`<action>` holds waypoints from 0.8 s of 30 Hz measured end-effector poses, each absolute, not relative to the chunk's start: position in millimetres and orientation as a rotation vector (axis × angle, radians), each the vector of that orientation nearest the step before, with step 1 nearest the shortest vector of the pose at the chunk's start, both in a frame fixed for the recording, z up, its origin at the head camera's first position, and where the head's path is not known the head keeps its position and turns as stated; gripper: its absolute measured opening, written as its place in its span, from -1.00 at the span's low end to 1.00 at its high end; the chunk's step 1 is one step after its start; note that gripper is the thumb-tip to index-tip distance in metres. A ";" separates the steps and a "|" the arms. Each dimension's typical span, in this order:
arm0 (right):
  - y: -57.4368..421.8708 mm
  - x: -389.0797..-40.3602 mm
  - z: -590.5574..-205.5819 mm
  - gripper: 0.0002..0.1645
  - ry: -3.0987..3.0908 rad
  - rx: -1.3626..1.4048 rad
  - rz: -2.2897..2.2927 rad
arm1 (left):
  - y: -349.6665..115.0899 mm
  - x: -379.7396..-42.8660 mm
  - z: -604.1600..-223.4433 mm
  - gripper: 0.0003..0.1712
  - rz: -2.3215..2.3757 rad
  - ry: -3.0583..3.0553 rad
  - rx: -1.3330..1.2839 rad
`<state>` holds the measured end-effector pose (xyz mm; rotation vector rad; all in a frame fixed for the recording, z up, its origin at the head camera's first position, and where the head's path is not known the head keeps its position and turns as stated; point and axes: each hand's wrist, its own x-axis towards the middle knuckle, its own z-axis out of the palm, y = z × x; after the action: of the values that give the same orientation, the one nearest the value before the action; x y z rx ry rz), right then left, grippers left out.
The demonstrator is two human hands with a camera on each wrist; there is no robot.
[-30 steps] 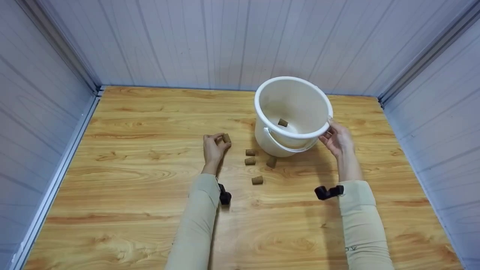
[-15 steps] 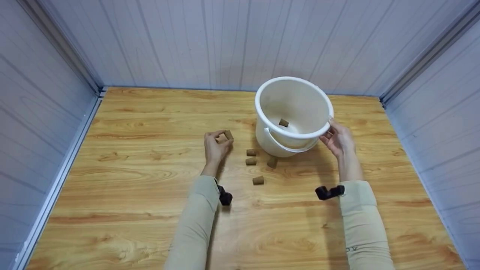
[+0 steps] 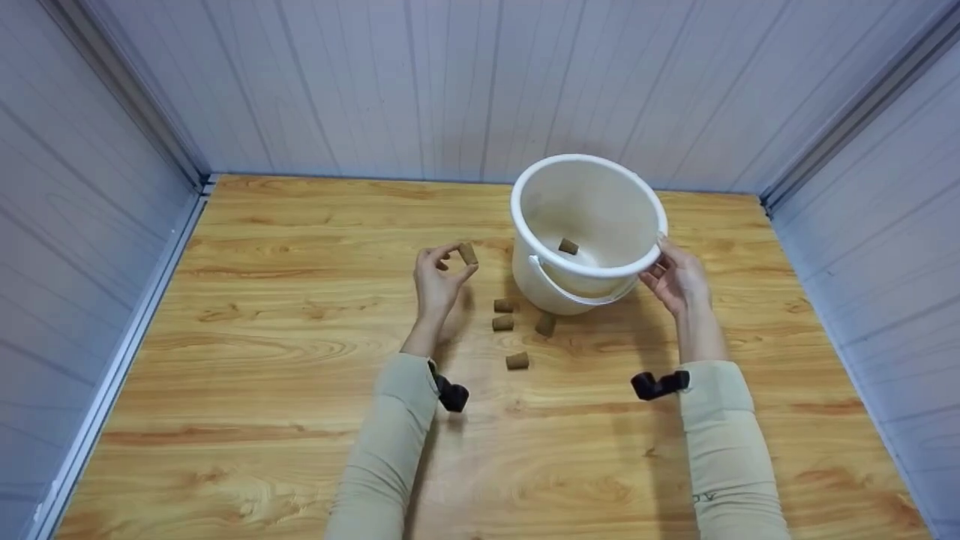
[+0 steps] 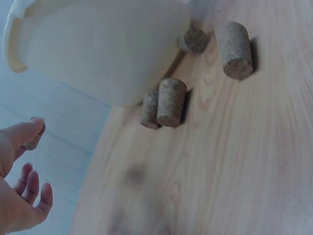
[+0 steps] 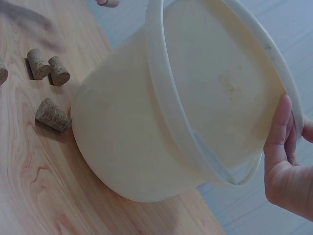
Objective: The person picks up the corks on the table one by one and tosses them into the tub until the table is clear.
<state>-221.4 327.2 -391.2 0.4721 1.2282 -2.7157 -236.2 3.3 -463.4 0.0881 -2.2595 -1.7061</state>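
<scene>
My left hand (image 3: 437, 285) pinches a brown cork (image 3: 468, 253) between thumb and fingertips, raised over the table to the left of the bucket. In the left wrist view the same cork (image 4: 35, 138) shows at the fingertips. A white bucket (image 3: 547, 281) stands right of centre, its handle hanging down in front. My right hand (image 3: 679, 281) grips the bucket's rim on the right side. Inside, one cork (image 3: 568, 246) lies on the bottom. Several others lie on the table: a cork (image 3: 517, 361) nearest me, a pair (image 4: 171, 103) side by side, and one (image 5: 53, 115) close against the bucket's base.
The wood-grain table (image 3: 300, 420) reaches back to a pale panelled wall (image 3: 337, 90), with more panels at both sides. A metal strip (image 3: 120, 367) runs along the left edge. Black wrist cameras (image 3: 452, 395) are strapped on both sleeves.
My left hand has lifted the cork off the table area and moved it slightly away from me and to the right. The right hand and the bucket have stayed in place.
</scene>
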 end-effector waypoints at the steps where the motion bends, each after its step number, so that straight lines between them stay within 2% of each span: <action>1: 327.2 -221.4 -391.2 -0.82 1.235 0.475 -2.712 | 3.9 -235.6 -461.2 -0.59 -1.701 -2.254 0.078; 15: 326.4 -219.9 -390.7 -0.84 1.227 0.448 -2.720 | 18.6 -219.1 -425.0 -0.58 -1.814 -2.096 -0.034; 24: 326.5 -220.7 -390.6 -0.83 1.256 0.447 -2.708 | 34.2 -211.0 -395.2 -0.58 -1.844 -2.031 -0.205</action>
<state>-220.7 326.5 -390.6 0.4466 1.2564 -2.7082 -211.0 34.2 -395.2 -0.2054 -2.0306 -1.8439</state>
